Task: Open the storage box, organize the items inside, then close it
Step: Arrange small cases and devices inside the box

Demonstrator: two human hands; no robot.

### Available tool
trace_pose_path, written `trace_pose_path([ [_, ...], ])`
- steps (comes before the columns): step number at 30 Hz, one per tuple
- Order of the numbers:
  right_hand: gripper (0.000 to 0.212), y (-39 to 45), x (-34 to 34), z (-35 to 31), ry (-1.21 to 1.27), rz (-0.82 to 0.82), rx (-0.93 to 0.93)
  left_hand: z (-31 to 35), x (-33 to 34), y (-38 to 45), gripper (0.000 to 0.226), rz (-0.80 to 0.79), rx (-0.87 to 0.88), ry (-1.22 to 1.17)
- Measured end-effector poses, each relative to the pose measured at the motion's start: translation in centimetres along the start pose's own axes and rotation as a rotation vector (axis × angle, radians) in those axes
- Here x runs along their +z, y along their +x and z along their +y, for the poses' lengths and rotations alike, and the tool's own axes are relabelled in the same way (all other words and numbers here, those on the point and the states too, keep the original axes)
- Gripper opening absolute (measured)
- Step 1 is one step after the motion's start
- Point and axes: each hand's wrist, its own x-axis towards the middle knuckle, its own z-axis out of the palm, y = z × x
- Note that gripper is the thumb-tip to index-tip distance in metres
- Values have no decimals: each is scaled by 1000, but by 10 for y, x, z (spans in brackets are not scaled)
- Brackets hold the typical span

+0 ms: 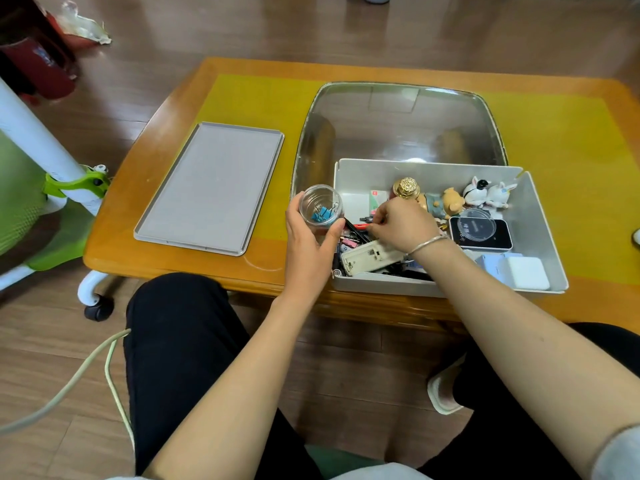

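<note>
The clear storage box (398,109) stands open on the table, and its grey lid (211,188) lies flat to the left. A grey inner tray (533,216) full of small items sits at the box's near side. My left hand (308,244) grips a small clear jar (321,204) with blue binder clips in it, held just left of the tray. My right hand (401,225) reaches into the tray's left part, fingers curled over small things beside a red and black pen (360,226); what the fingertips hold is hidden.
In the tray lie a white remote (367,259), a gold-capped bottle (406,188), small animal figures (485,195), a black device under a clear round lid (481,232) and a white charger (523,271). A green and white stand (52,188) is at the left of the wooden table (145,233).
</note>
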Motion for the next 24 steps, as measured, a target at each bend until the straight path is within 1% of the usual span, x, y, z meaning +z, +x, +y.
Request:
trace_pose_path([
  [3, 13, 7, 4, -5, -92, -93, -17, -1, -2, 1, 68, 2, -8, 2],
  [5, 15, 11, 3, -6, -62, -122, -35, -2, -4, 2, 68, -5, -8, -1],
  [7, 15, 12, 3, -6, -1, -137, -4, -2, -4, 1, 68, -11, -11, -10],
  [9, 13, 12, 5, -4, 63, -108, 37, -2, -5, 0, 68, -4, -19, -17],
  [12, 14, 10, 5, -1, 173, 21, 51, -2, -9, -1, 68, 13, -25, -28],
  [14, 15, 7, 3, 0, 290, 58, -15, -4, -11, -1, 69, 31, -27, -25],
  [16, 10, 4, -1, -3, 371, 27, -124, -5, -13, -1, 70, 55, -29, -24],
  [18, 26, 1, -2, -8, 333, -49, -230, -5, -14, -2, 70, 74, -35, -35],
  [19, 30, 0, -2, -12, 285, -85, -260, -4, -14, -3, 70, 83, -36, -36],
  [21, 29, 1, 1, -17, 173, -118, -284, -3, -14, -3, 71, 87, -37, -39],
  [24, 22, 3, 5, -22, 49, -144, -254, -1, -15, -3, 72, 86, -39, -46],
])
